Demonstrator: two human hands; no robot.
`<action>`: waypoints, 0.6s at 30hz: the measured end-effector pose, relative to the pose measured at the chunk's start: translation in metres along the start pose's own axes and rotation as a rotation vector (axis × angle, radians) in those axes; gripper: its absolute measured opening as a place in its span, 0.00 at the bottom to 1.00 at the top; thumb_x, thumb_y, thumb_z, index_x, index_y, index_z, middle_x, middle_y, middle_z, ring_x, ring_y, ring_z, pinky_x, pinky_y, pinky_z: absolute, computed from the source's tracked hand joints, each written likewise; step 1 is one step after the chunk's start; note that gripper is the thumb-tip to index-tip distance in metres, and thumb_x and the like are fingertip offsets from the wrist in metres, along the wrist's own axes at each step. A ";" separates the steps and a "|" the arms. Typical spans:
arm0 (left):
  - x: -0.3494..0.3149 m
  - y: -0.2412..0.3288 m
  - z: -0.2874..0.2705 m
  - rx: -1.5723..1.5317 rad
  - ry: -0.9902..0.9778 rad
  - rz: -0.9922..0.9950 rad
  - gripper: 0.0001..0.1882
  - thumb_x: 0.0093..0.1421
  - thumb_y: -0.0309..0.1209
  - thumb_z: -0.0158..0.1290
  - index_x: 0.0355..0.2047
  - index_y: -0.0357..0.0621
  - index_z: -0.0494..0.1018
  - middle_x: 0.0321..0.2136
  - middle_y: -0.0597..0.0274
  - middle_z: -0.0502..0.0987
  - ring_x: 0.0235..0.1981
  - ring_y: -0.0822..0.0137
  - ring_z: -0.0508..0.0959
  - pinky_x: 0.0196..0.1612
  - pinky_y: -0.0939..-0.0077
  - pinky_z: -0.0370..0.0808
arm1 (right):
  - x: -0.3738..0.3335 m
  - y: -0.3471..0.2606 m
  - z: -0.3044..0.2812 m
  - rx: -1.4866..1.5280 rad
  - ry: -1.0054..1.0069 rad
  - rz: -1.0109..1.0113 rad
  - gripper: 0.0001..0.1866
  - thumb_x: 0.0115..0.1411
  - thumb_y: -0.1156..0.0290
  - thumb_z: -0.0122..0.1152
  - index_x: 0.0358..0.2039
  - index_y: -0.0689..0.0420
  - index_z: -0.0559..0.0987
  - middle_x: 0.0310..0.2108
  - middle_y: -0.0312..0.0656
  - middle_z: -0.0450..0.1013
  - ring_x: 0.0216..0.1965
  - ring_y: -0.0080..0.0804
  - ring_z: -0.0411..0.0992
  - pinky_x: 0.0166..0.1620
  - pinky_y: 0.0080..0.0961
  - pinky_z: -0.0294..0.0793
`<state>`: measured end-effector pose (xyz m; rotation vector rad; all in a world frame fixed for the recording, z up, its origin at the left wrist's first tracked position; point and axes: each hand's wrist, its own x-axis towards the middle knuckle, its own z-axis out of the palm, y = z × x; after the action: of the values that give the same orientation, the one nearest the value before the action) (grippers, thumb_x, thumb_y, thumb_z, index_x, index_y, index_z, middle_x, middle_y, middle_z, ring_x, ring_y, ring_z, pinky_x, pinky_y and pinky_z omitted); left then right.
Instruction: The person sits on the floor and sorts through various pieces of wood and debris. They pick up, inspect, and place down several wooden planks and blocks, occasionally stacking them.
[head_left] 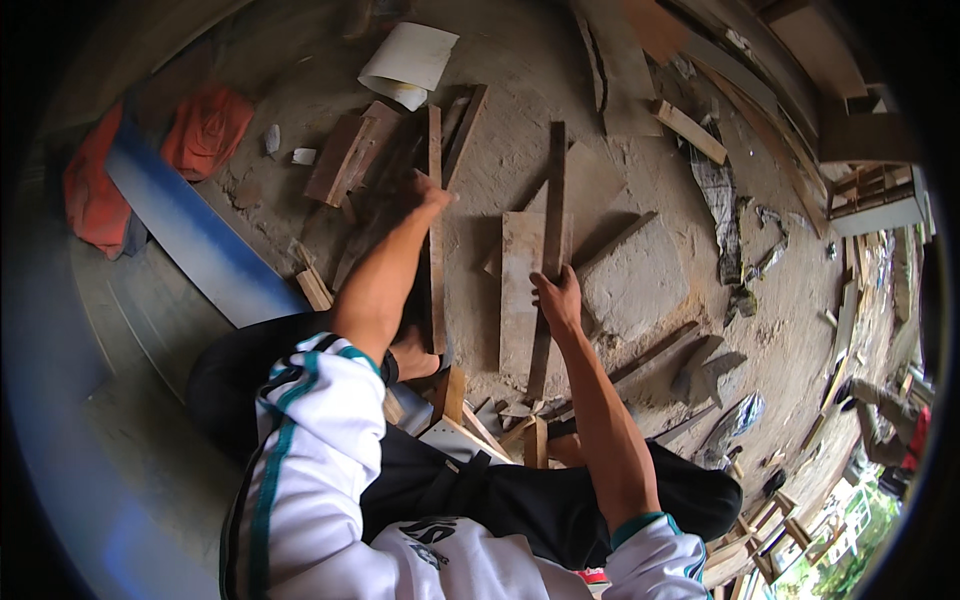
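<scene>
My right hand point(558, 298) is closed around a long dark wooden strip point(555, 190). That strip passes over a flat board point(518, 260) on the ground, beside a pale concrete block point(637, 278). Further forward, my left hand point(425, 194) grips another narrow wooden strip point(437, 265), its fingers partly hidden by the hand itself. The left strip's lower end is by my foot point(413, 355). Just beyond the left hand lie short brown wood pieces point(350, 155) and a dark length of wood point(466, 135).
On the left, a blue-and-white panel point(195, 220) lies near orange cloth point(205, 130). A white sheet point(410, 60) rests ahead. Wood offcuts point(535, 440) crowd my legs. To the right are crumpled plastic point(715, 200), a wooden block point(690, 130) and another person point(890, 425).
</scene>
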<state>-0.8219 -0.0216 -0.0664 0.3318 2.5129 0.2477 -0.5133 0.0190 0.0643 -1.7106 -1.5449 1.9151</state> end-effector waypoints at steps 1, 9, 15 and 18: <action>-0.003 0.002 0.004 0.095 0.070 -0.035 0.62 0.36 0.49 0.70 0.63 0.32 0.48 0.64 0.38 0.53 0.65 0.48 0.56 0.66 0.63 0.55 | -0.002 0.005 -0.005 -0.007 0.010 -0.004 0.16 0.54 0.69 0.63 0.39 0.61 0.70 0.29 0.40 0.72 0.27 0.26 0.72 0.28 0.24 0.74; -0.008 0.005 -0.026 0.059 -0.113 0.100 0.55 0.35 0.51 0.68 0.59 0.35 0.57 0.59 0.36 0.60 0.60 0.45 0.64 0.62 0.59 0.62 | -0.016 0.031 -0.020 0.034 0.028 0.075 0.14 0.55 0.70 0.63 0.39 0.61 0.70 0.29 0.39 0.70 0.26 0.27 0.72 0.28 0.26 0.73; -0.053 0.005 -0.027 0.084 0.062 0.124 0.50 0.43 0.49 0.65 0.64 0.47 0.55 0.63 0.42 0.54 0.66 0.46 0.50 0.67 0.55 0.49 | -0.014 0.030 0.003 0.037 -0.018 0.078 0.14 0.55 0.70 0.63 0.38 0.61 0.70 0.28 0.39 0.71 0.26 0.27 0.72 0.28 0.26 0.74; -0.072 0.021 -0.017 0.137 0.070 0.068 0.47 0.47 0.44 0.63 0.64 0.47 0.53 0.63 0.43 0.55 0.66 0.46 0.51 0.66 0.49 0.50 | -0.020 0.026 0.010 0.050 -0.030 0.057 0.14 0.54 0.70 0.64 0.38 0.61 0.71 0.26 0.38 0.71 0.26 0.26 0.72 0.28 0.26 0.74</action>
<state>-0.7703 -0.0245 -0.0090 0.4714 2.5967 0.1154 -0.5015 -0.0127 0.0561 -1.7308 -1.4613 1.9980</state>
